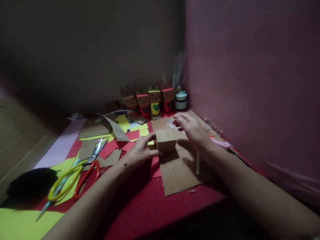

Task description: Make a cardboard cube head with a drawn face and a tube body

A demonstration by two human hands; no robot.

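Note:
A small cardboard cube (166, 140) rests on a flat cardboard sheet (182, 170) on the red table. My left hand (140, 151) grips the cube from its left side, thumb under its front edge and fingers curled against it. Just right of the cube, my right hand (192, 128) hovers above the sheet with its fingers stretched out flat, holding nothing. A white smear (172, 124) marks the sheet beneath the fingertips.
Scissors with yellow handles (66, 181) and red handles (86, 176) lie at the left among red, yellow and brown paper scraps (120, 133). Several small cardboard figures (148, 100) and a small jar (180, 100) stand in the back corner. A pink tool (221, 143) lies by the right wall.

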